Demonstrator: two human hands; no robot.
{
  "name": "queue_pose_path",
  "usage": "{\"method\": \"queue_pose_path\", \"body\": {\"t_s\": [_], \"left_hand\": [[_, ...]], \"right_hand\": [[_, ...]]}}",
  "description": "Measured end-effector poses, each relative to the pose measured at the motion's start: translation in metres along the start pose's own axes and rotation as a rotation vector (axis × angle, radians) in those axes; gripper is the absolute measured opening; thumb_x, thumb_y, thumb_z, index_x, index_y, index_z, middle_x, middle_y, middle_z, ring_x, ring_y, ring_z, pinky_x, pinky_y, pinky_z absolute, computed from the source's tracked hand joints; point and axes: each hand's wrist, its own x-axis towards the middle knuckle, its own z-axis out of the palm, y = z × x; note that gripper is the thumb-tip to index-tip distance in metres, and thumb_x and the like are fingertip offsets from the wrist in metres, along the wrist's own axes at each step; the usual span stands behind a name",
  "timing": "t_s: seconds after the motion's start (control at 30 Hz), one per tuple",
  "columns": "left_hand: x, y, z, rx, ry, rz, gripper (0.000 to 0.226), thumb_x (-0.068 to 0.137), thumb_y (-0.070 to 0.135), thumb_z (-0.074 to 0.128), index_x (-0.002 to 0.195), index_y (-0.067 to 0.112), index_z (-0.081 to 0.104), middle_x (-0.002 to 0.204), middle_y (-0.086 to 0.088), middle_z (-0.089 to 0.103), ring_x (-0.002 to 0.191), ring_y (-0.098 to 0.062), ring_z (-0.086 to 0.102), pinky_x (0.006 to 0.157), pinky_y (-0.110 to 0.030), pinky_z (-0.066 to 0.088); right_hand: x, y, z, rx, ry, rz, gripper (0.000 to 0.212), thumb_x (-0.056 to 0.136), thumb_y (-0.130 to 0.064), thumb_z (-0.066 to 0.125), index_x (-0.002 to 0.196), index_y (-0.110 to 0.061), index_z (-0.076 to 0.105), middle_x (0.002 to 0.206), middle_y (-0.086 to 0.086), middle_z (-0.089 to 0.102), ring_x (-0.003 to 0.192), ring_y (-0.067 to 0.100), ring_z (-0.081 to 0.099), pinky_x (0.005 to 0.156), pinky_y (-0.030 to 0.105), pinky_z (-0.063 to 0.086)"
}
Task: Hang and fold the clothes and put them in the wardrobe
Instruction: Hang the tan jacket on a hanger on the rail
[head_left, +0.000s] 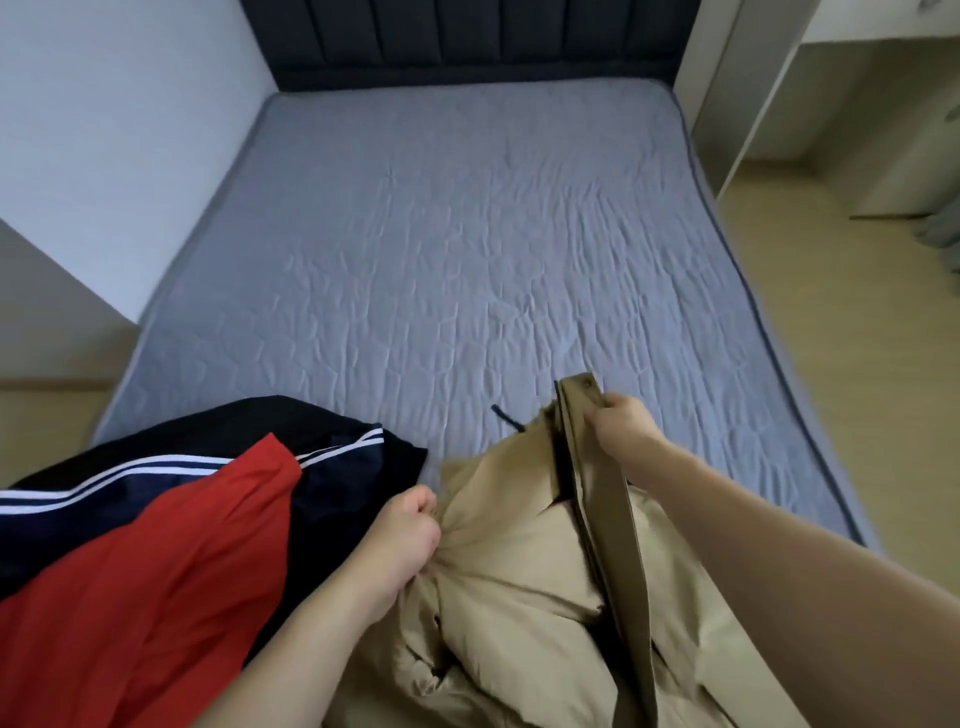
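Nearest, left hand (408, 535) has fingers curled into a bunched fold of the tan padded jacket (498, 597) at the bed's near edge; right hand (621, 423) pinches its front placket strip and holds it raised (snap visible at the top). Beside it left: red garment (145, 571) over a navy white-striped jacket (332, 467), then bare grey mattress (467, 234) and dark headboard (467, 41).

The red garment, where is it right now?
In the head view, the red garment lies at lower left on the dark striped jacket, left of the left hand gripping the tan coat.
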Motion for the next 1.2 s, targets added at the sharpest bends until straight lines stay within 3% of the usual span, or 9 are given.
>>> {"method": "queue_pose_path", "body": {"t_s": [0.13,0.27,0.4,0.5,0.7,0.77,0.87,1.03,1.2], "left_hand": [[-0.042,0.012,-0.024,0.230,-0.034,-0.173,0.029,0.055,0.020,0.053,0.083,0.015,0.051,0.076,-0.003,0.053,0.070,-0.018,0.049,0.057,-0.029,0.033],[-0.109,0.059,-0.058,0.390,-0.235,-0.149,0.027,0.051,0.045,0.059,0.064,0.022,0.053,0.060,0.012,0.049,0.054,-0.005,0.045,0.051,-0.025,0.030],[-0.181,0.107,-0.101,0.582,-0.174,-0.172,0.019,0.069,0.037,0.057,0.064,0.020,0.048,0.068,0.005,0.046,0.063,-0.013,0.043,0.058,-0.032,0.035],[-0.237,0.135,-0.135,0.680,-0.167,-0.244,0.012,0.077,0.026,0.061,0.071,0.019,0.054,0.075,0.001,0.052,0.066,-0.017,0.049,0.057,-0.030,0.040],[-0.308,0.196,-0.185,0.141,0.225,0.098,0.053,0.076,0.029,0.074,0.123,0.031,0.049,0.121,0.008,0.050,0.100,-0.011,0.057,0.071,-0.025,0.045],[-0.321,0.224,-0.189,0.036,0.128,0.237,0.066,0.071,0.026,0.077,0.127,0.038,0.044,0.126,0.014,0.052,0.103,0.001,0.058,0.077,-0.019,0.049],[-0.335,0.238,-0.193,-0.004,0.000,0.243,0.055,0.059,0.039,0.080,0.112,0.028,0.067,0.107,0.004,0.073,0.099,-0.014,0.069,0.092,-0.032,0.053],[-0.375,0.224,-0.267,-0.022,0.524,0.388,0.004,0.072,0.048,0.068,0.076,0.047,0.068,0.067,0.024,0.068,0.059,0.003,0.065,0.058,-0.023,0.046],[-0.453,0.210,-0.411,0.156,0.995,0.492,0.016,0.086,0.033,0.054,0.070,0.036,0.052,0.060,0.012,0.058,0.059,-0.009,0.055,0.049,-0.026,0.033]], "right_hand": [[-0.063,-0.047,-0.025,0.383,0.046,0.077,0.024,0.093,-0.016,0.041,0.096,-0.011,0.065,0.074,0.004,0.063,0.067,0.022,0.057,0.060,0.026,0.043],[-0.155,-0.130,-0.076,0.545,0.025,0.000,0.029,0.091,-0.036,0.049,0.078,-0.015,0.065,0.058,0.001,0.067,0.053,0.019,0.066,0.046,0.020,0.045],[-0.256,-0.213,-0.112,-0.141,-0.180,-0.508,0.050,0.069,-0.054,0.072,0.098,-0.017,0.056,0.087,-0.003,0.064,0.080,0.016,0.064,0.064,0.028,0.048],[-0.324,-0.272,-0.130,-0.722,-0.026,-0.902,0.026,0.086,-0.032,0.060,0.096,-0.016,0.042,0.085,0.002,0.055,0.078,0.026,0.055,0.059,0.033,0.038],[-0.454,-0.381,-0.141,-0.925,0.289,-1.400,0.012,0.087,-0.005,0.043,0.092,-0.014,0.038,0.066,0.002,0.041,0.052,0.022,0.040,0.043,0.030,0.023],[-0.490,-0.404,-0.132,-0.947,0.340,-1.480,0.011,0.086,-0.002,0.043,0.084,-0.013,0.040,0.068,0.002,0.041,0.054,0.024,0.043,0.047,0.031,0.027],[-0.526,-0.429,-0.118,-0.706,0.379,-1.539,0.008,0.089,-0.004,0.042,0.087,-0.011,0.044,0.080,0.004,0.048,0.065,0.027,0.046,0.056,0.033,0.031],[-0.541,-0.463,-0.090,-0.239,0.254,-1.335,0.016,0.088,-0.007,0.037,0.090,-0.003,0.053,0.097,0.003,0.047,0.077,0.022,0.047,0.064,0.031,0.038],[-0.569,-0.486,-0.016,0.050,-0.126,-1.100,0.019,0.090,-0.020,0.038,0.100,-0.020,0.054,0.091,-0.001,0.058,0.085,0.022,0.058,0.065,0.031,0.048]]}}
